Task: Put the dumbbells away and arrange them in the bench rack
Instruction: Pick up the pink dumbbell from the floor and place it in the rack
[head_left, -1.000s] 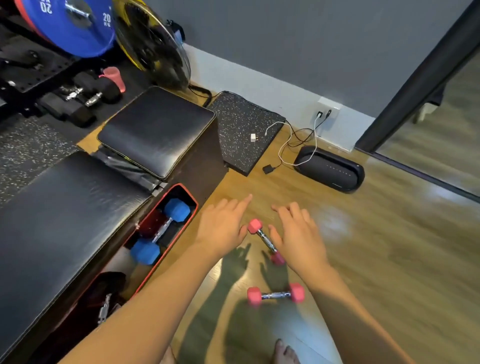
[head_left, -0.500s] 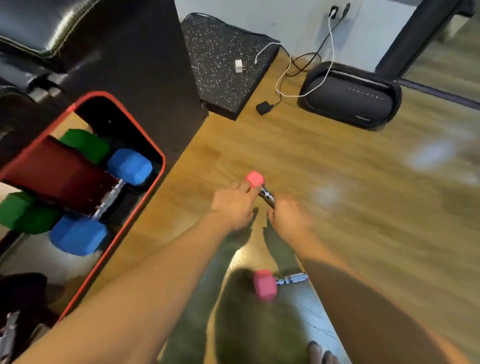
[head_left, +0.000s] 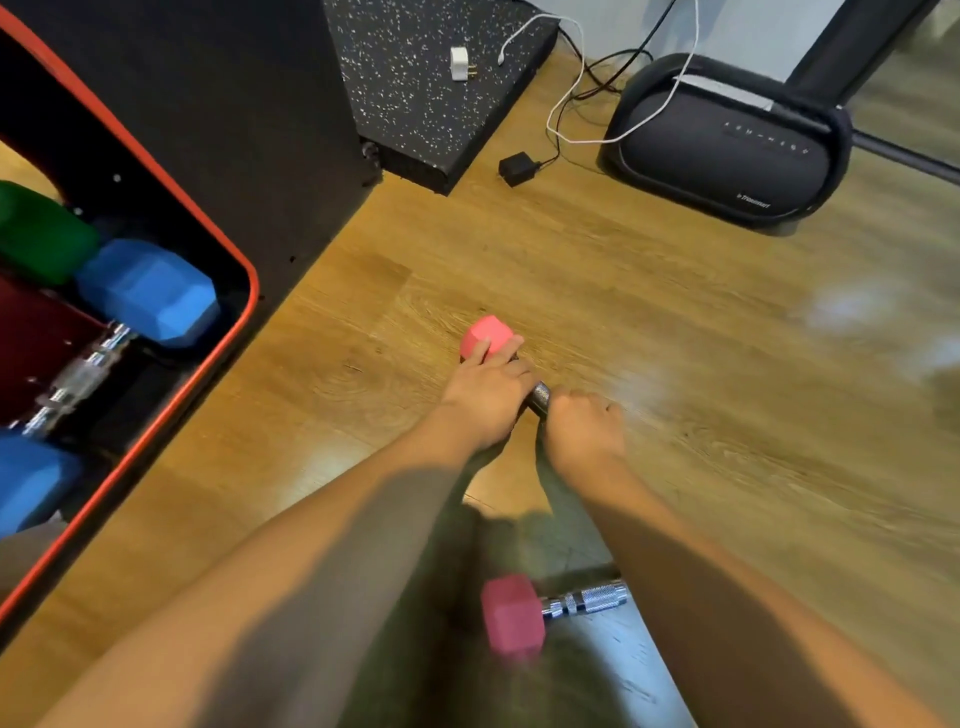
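Observation:
A small pink dumbbell (head_left: 487, 334) lies on the wooden floor in the middle of the view. My left hand (head_left: 485, 397) is closed over its far pink head and the top of its metal handle. My right hand (head_left: 584, 431) is closed over the near end, hiding that head. A second pink dumbbell (head_left: 514, 616) lies nearer to me, its right end hidden behind my right forearm. The bench rack (head_left: 244, 306), a red-rimmed opening at the left, holds a blue dumbbell (head_left: 148, 299) and a green dumbbell (head_left: 44, 236).
A black speckled mat (head_left: 415, 83) with a white plug adapter (head_left: 460, 63) lies at the back. A black speaker (head_left: 727, 150) stands at the back right, with cables and a small black charger (head_left: 517, 167) on the floor beside it.
My head has dropped closer to the floor. Both hands went from hovering open over the far pink dumbbell to closing on it, left on the far head, right on the near end.

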